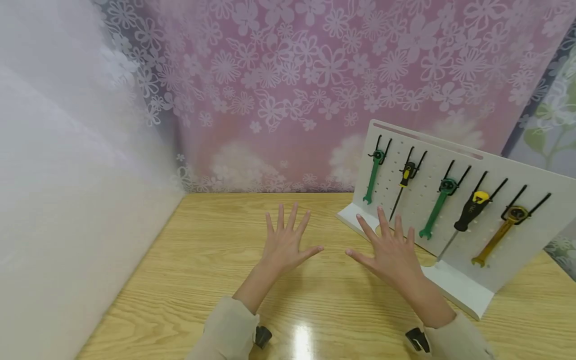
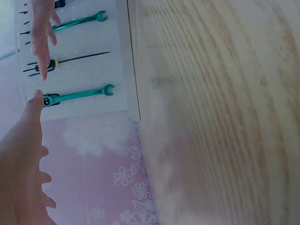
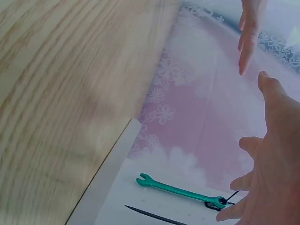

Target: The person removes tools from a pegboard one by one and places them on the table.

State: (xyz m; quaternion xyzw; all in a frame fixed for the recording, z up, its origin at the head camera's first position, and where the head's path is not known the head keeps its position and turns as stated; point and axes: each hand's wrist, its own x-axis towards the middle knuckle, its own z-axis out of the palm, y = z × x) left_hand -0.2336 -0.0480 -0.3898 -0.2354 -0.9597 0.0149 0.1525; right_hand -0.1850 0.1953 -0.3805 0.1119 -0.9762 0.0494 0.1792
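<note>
Fingers spread and holding nothing, my left hand (image 1: 283,247) hovers over the wooden table (image 1: 189,280). To its right my right hand (image 1: 393,252) is likewise spread, in front of a white pegboard stand (image 1: 531,240). On the board's black hooks hang a green wrench (image 1: 373,177) at the far left, a black-and-yellow screwdriver (image 1: 407,175), another green wrench (image 1: 436,210), a larger black screwdriver with a yellow end (image 1: 472,210) and a gold wrench (image 1: 499,237). Both hands are apart from the tools. The right wrist view shows the nearest green wrench (image 3: 183,190) beyond my fingers.
A pink flowered cloth (image 1: 279,100) hangs behind the table. On the left stands a pale wall or sheet (image 1: 67,175). The stand's white base (image 1: 463,290) runs along the table on the right. Black bands (image 1: 417,340) show at the cuffs.
</note>
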